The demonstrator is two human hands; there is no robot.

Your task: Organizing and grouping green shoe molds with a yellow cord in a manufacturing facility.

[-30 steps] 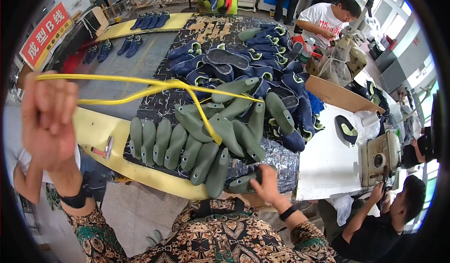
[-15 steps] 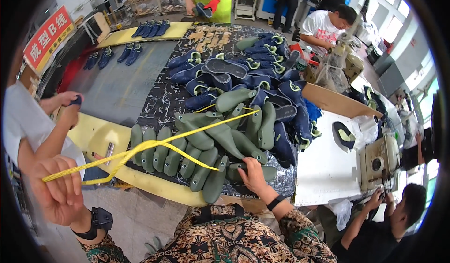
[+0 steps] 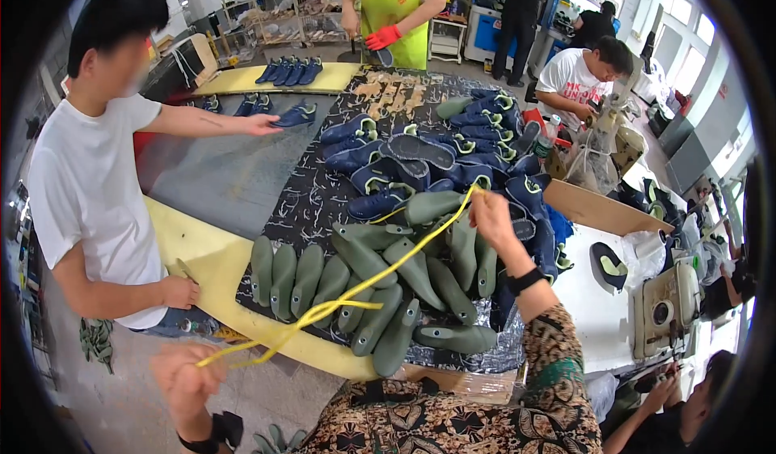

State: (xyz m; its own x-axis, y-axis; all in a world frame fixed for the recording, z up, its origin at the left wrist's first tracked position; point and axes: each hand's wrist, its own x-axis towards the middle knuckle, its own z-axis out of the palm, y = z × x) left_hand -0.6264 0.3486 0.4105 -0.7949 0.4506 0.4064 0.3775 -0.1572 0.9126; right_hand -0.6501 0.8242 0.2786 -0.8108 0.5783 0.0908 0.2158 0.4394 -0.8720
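Note:
A flat yellow cord (image 3: 408, 254) stretches slantwise above a pile of dark green shoe lasts (image 3: 373, 316), with a short loose end hanging from its middle. At the lower left, my left hand (image 3: 188, 373) is closed around one end, somewhat blurred. My right hand (image 3: 491, 214) is higher up at the right, its fingers pinched on the far end of the cord, over the lasts. Beneath the cord several lasts lie side by side in a row, others heaped on top of one another. Navy shoes (image 3: 420, 151) with pale green linings are piled just beyond them.
At left a person in a white shirt (image 3: 105, 187) reaches over the grey belt (image 3: 194, 167), holding a navy shoe (image 3: 297, 114). A yellow board (image 3: 194, 244) edges the near side. Machines and another person (image 3: 578, 78) stand right; someone in a yellow apron (image 3: 388, 9) works behind.
My right hand has left the lasts and moved up to the cord's far end. My left hand has shifted right and down. The person at left now extends an arm with a shoe.

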